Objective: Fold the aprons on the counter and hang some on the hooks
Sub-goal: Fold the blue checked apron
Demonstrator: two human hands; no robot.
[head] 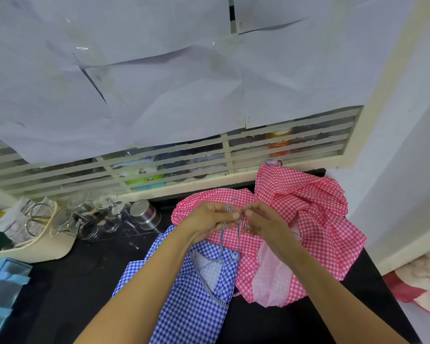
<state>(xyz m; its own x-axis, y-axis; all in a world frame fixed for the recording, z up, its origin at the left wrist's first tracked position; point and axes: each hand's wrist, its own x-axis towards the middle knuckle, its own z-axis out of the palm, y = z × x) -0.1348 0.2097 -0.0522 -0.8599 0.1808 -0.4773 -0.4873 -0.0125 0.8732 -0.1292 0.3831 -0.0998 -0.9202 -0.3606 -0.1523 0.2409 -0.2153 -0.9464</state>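
1. Centrally, the left hand [209, 219] and the right hand [263, 222] meet fingertip to fingertip, each pinching the striped strap [238, 234] between thumb and curled fingers.
2. From the pinch the strap drops in two strands to the blue checked apron [191, 306], which lies on the near part of the black counter [85, 281] under the left forearm.
3. To the right and farther back, the pink checked apron [308, 219] lies crumpled on the counter, touching the blue one.
4. Far left stand a steel tin [144, 214], clear glasses [104, 202] and a cream basket [47, 249].
5. Beyond them, paper sheets [159, 83] cover most of the louvred window [283, 150].
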